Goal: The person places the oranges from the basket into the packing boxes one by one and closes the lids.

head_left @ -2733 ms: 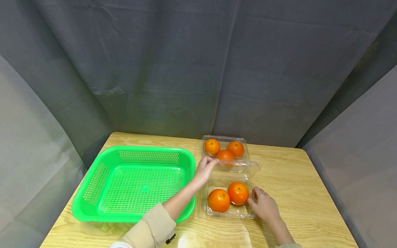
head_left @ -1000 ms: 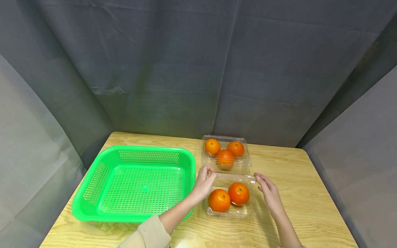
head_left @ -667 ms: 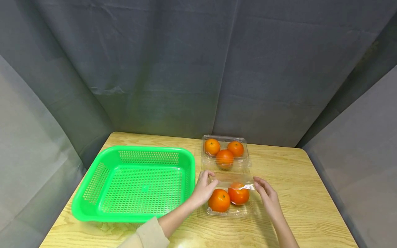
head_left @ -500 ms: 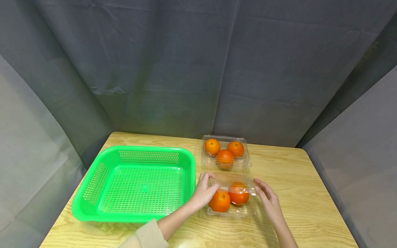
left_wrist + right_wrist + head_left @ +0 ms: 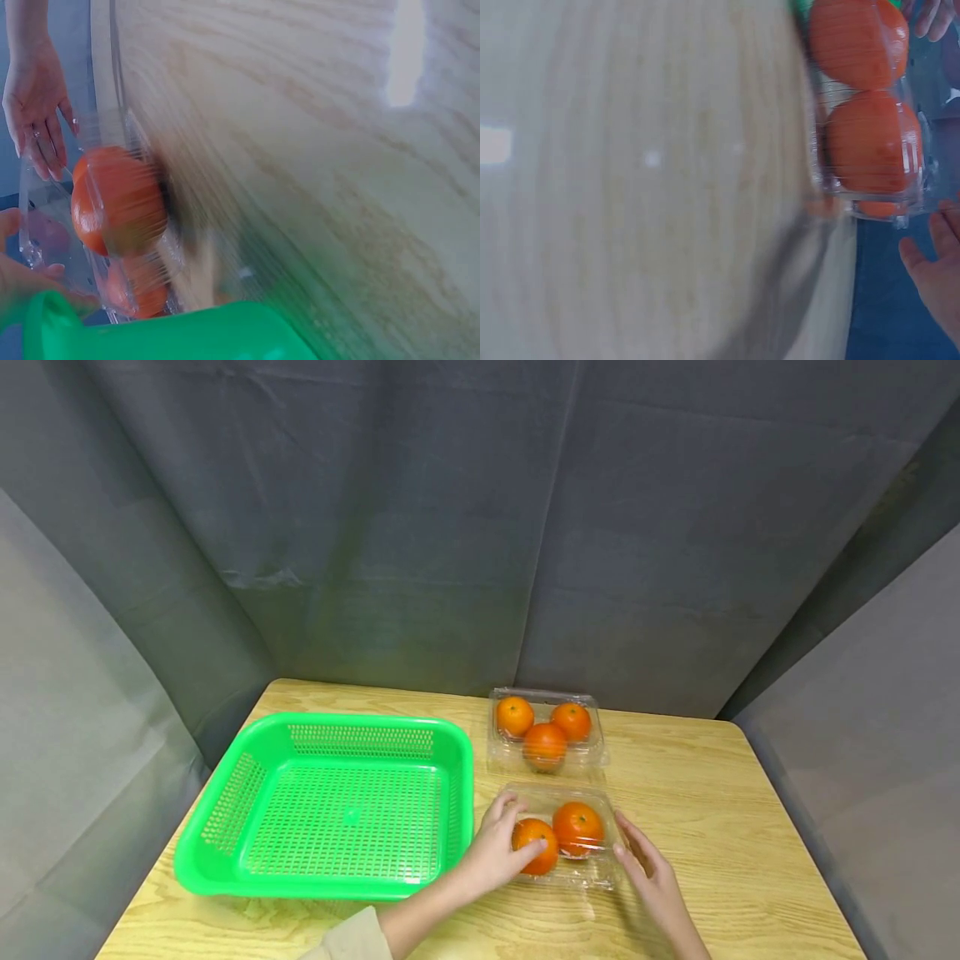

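Note:
In the head view, a clear plastic clamshell box (image 5: 588,878) with two oranges (image 5: 577,827) lies near the table's front, its lid lowered over them. My left hand (image 5: 489,853) rests at the lid's left side, thumb spread out above the left orange (image 5: 536,837). Along the right side lies my right hand (image 5: 651,881), thumb and fingers apart. The left wrist view shows the right hand (image 5: 39,97) with its fingers extended at the clear lid. Only part of the left hand (image 5: 22,281) shows there. Whether the lid's front edge has clicked in, I cannot tell.
A green plastic basket (image 5: 322,887) stands to the left, close to my left forearm. Behind the near box, a second clear box (image 5: 588,760) holds three oranges (image 5: 545,745). Grey cloth (image 5: 405,543) hangs beyond the wooden table (image 5: 705,810).
The near box's lid has come from raised, near the far box, down over the two oranges. Both hands have moved toward me with it, the right hand having first gone up to the lid.

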Tool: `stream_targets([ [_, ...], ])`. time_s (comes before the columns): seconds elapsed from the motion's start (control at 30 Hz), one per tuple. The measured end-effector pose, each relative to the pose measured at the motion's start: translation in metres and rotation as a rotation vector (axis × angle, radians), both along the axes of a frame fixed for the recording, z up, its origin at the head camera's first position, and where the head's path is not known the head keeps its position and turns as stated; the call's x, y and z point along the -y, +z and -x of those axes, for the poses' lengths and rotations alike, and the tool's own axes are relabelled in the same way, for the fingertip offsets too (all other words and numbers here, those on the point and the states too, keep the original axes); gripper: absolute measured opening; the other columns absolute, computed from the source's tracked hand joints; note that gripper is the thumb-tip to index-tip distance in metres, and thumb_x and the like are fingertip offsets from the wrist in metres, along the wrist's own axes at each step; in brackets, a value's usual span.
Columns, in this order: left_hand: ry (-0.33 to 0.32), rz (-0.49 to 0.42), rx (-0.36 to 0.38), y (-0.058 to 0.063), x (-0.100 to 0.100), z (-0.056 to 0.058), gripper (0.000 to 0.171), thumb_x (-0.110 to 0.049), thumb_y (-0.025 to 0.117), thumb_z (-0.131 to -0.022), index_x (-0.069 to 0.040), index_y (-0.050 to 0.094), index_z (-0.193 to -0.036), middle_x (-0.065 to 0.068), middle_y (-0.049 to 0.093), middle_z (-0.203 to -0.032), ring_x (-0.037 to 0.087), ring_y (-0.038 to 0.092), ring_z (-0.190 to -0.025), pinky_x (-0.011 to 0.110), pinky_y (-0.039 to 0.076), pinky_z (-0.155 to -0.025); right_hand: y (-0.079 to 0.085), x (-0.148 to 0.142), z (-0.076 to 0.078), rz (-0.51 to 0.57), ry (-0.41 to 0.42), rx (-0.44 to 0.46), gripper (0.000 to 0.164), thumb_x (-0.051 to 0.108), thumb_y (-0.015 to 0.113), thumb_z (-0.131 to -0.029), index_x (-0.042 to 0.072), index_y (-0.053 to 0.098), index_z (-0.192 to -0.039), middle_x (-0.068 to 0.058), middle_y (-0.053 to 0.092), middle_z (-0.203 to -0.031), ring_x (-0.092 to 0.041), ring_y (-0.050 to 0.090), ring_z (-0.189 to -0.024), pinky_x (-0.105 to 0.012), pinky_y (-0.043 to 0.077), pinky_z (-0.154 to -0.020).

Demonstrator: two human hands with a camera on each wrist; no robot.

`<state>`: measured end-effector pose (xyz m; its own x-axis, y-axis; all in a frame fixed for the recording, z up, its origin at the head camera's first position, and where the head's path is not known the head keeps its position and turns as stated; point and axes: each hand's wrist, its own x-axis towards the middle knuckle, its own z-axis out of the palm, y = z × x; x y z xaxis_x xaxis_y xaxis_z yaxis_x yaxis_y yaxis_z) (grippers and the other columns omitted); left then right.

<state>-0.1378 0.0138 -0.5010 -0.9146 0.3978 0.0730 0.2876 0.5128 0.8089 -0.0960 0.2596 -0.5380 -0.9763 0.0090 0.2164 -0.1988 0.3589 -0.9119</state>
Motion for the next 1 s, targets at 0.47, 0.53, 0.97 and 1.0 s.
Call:
stream_targets([
  [0.47, 0.018, 0.1, -0.159, -0.018, -0.002, -0.017, 0.048, -0.028, 0.064, -0.084, -0.002, 0.05, -0.122, 0.02, 0.032, -0.138, 0.035, 0.035, -0.126, 0.047, 0.038, -0.097, -0.017, 0.002, -0.011, -0.053, -0.014, 0.003, 0.048, 0.006, 0.053, -0.091, 0.004, 0.039, -0.137, -0.016, 0.038, -0.141, 0.008, 0.03, -0.125, -0.004, 0.023, -0.095],
  [0.53, 0.024, 0.097, -0.181, -0.022, -0.002, -0.019, 0.048, -0.026, 0.064, -0.083, -0.002, 0.05, -0.122, 0.02, 0.032, -0.138, 0.036, 0.036, -0.126, 0.048, 0.038, -0.096, -0.021, 0.002, -0.012, -0.062, -0.031, 0.025, 0.048, 0.008, 0.054, -0.09, 0.006, 0.04, -0.137, -0.014, 0.038, -0.141, 0.008, 0.03, -0.125, -0.004, 0.023, -0.095],
  [0.97, 0.042, 0.04, -0.29, -0.047, 0.001, -0.025, 0.046, -0.02, 0.061, -0.084, -0.004, 0.047, -0.125, 0.019, 0.032, -0.14, 0.037, 0.035, -0.127, 0.049, 0.04, -0.094, -0.031, 0.003, -0.015, 0.118, -0.046, 0.111, 0.04, 0.014, 0.042, -0.097, 0.002, 0.04, -0.135, -0.014, 0.038, -0.141, 0.01, 0.037, -0.12, -0.006, 0.03, -0.093],
  [1.0, 0.04, 0.018, -0.287, -0.049, 0.001, -0.024, 0.044, -0.017, 0.058, -0.085, -0.003, 0.047, -0.125, 0.019, 0.032, -0.14, 0.037, 0.035, -0.127, 0.05, 0.039, -0.095, -0.031, 0.003, -0.015, 0.13, -0.037, 0.106, 0.04, 0.014, 0.039, -0.098, 0.001, 0.04, -0.135, -0.014, 0.038, -0.141, 0.009, 0.038, -0.119, -0.006, 0.03, -0.092],
])
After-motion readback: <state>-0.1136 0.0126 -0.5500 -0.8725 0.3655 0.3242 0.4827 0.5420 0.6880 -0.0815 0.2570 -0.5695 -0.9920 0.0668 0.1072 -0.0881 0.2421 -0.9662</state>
